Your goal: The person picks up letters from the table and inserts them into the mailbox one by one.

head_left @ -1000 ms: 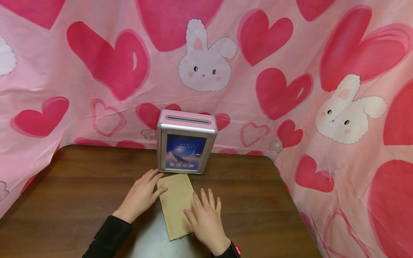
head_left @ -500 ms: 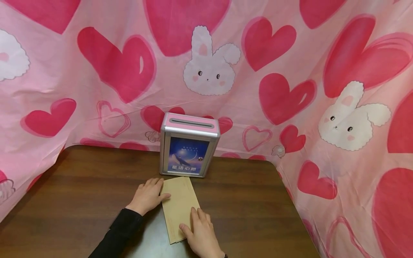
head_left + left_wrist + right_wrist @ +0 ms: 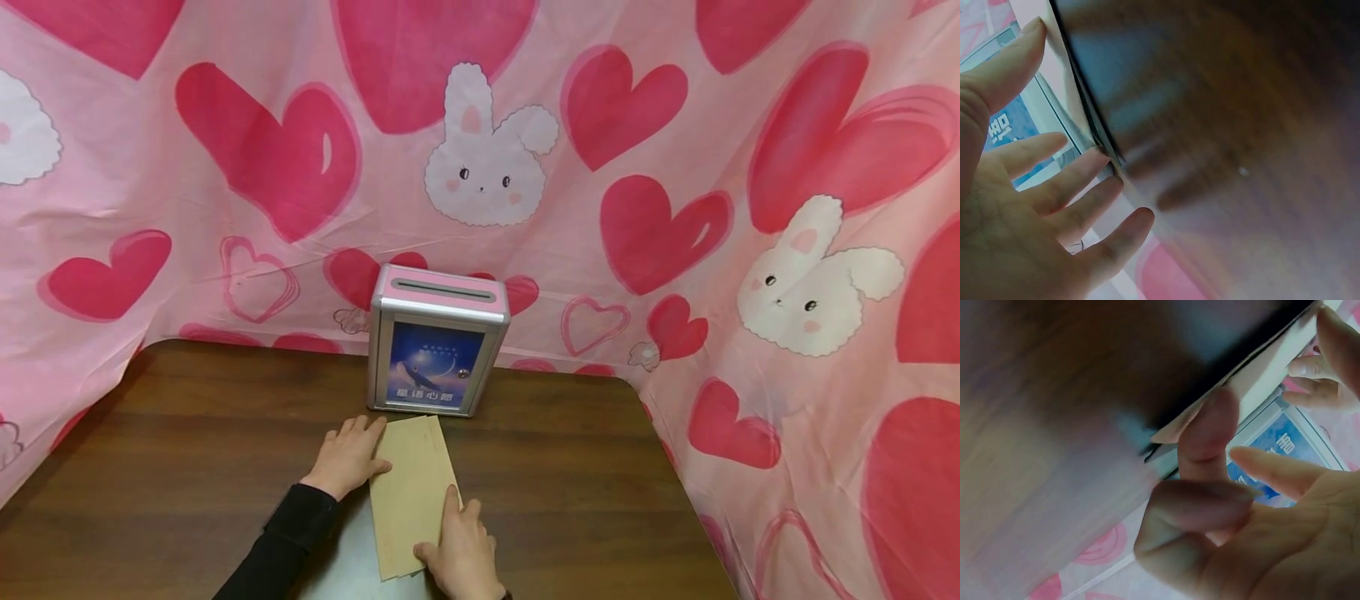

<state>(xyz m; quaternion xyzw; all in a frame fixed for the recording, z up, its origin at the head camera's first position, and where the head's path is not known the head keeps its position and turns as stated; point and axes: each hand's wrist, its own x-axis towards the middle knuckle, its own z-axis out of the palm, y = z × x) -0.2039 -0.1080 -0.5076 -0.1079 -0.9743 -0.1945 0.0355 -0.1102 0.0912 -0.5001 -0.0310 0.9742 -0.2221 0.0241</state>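
Observation:
A small stack of tan kraft-paper envelopes [image 3: 411,500] lies lengthwise on the brown table, just in front of a metal-framed box. My left hand [image 3: 347,460] is at the far left edge, its thumb resting on the top envelope. In the left wrist view, the left hand's fingers [image 3: 1088,215] are spread and fairly straight, with tips by the stack's edge. My right hand [image 3: 463,550] holds the near right edge, thumb on top. The right wrist view shows its bent fingers [image 3: 1210,434] against that edge. Lower sheets peek out slightly at the near end.
The upright box [image 3: 437,350] has a pink top with a slot, a blue picture door and a small lock. Behind the wooden table [image 3: 187,450] hangs a pink cloth [image 3: 525,242] printed with hearts and rabbits. A bright glare lies on the table's near side.
My right hand has moved toward the near end of the envelopes, and its spread fingers have bent around the edge. My left hand stays at the far left edge. The head view has shifted slightly.

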